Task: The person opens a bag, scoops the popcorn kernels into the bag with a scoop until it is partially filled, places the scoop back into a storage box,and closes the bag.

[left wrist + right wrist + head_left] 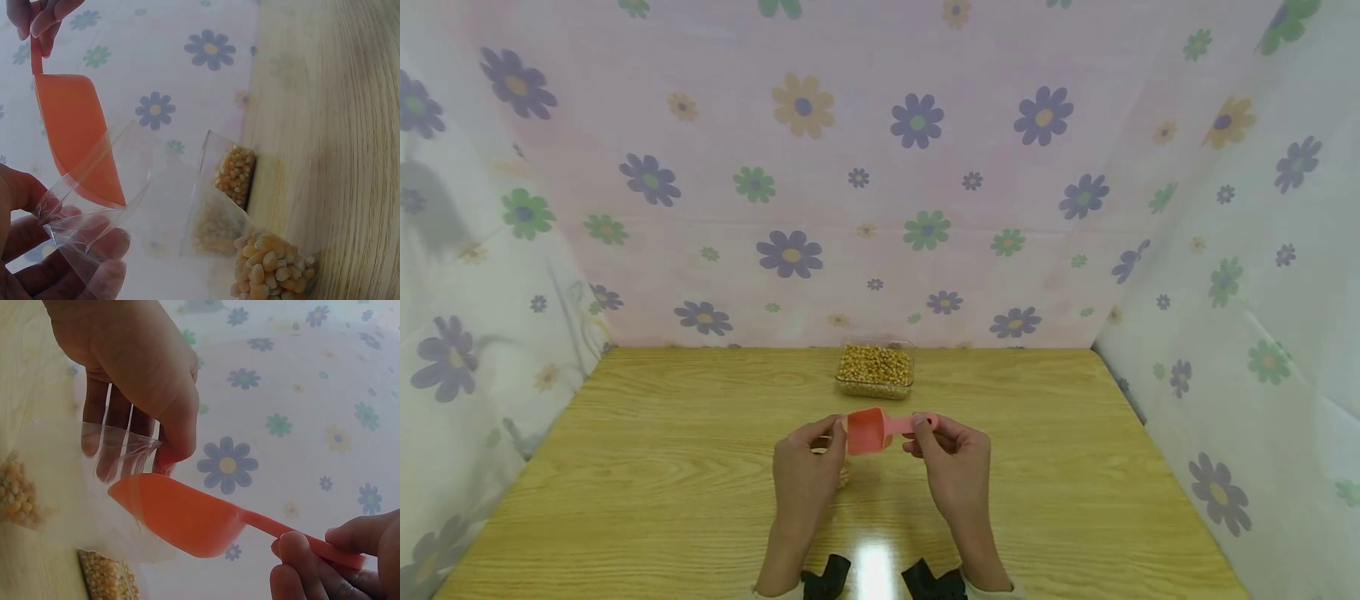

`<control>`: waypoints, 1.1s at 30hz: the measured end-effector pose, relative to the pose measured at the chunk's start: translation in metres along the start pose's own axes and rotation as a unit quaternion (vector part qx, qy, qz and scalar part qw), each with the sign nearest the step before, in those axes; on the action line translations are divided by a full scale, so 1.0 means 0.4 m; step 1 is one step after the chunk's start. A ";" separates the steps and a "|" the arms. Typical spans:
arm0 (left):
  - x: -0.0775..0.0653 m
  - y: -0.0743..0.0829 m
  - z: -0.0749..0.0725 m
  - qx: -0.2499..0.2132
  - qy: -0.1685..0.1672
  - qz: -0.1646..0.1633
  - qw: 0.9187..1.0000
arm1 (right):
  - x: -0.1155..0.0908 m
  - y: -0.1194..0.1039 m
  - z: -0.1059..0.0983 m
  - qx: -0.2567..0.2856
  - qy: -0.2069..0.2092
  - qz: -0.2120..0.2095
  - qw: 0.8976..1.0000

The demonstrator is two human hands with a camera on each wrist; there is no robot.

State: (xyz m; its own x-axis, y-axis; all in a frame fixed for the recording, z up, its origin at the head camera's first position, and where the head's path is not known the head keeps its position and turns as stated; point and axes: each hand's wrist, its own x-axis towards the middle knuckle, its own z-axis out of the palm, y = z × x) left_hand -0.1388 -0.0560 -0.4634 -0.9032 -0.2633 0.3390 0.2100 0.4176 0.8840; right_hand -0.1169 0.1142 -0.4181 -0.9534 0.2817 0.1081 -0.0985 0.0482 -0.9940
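My right hand (958,471) grips the handle of a coral-red plastic scoop (867,432), its bowl pointing left. No kernels show in the bowl. My left hand (803,475) pinches the upper edge of a clear plastic bag (59,469), which hangs below it. The scoop's front lip sits at the bag's mouth; in the right wrist view the film overlaps that tip. Corn kernels (273,270) fill the bag's lower end. In the head view the bag is mostly hidden behind the left hand.
Toward the back of the wooden table (1037,467) stands a clear rectangular container (874,389) of corn kernels. A flowered cloth (850,192) hangs behind the table and along both sides. Dark wrist straps (827,577) show at the lower edge.
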 end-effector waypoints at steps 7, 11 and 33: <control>0.002 -0.001 -0.005 -0.004 0.006 0.003 1.000 | -0.011 -0.007 0.011 -0.009 -0.014 -0.036 0.999; 0.005 -0.002 -0.001 -0.009 0.003 0.004 1.000 | -0.020 -0.015 0.014 -0.035 -0.019 -0.056 0.998; 0.008 -0.022 -0.001 -0.017 0.008 0.002 1.000 | 0.057 -0.024 -0.070 -0.042 -0.007 -0.101 0.994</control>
State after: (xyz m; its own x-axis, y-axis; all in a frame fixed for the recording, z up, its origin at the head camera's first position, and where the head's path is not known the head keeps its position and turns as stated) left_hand -0.1433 -0.0607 -0.4698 -0.8966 -0.2750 0.3472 0.2267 0.3884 0.8932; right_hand -0.1296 0.1467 -0.4057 -0.9203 0.2449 0.3051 -0.2654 0.1821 -0.9468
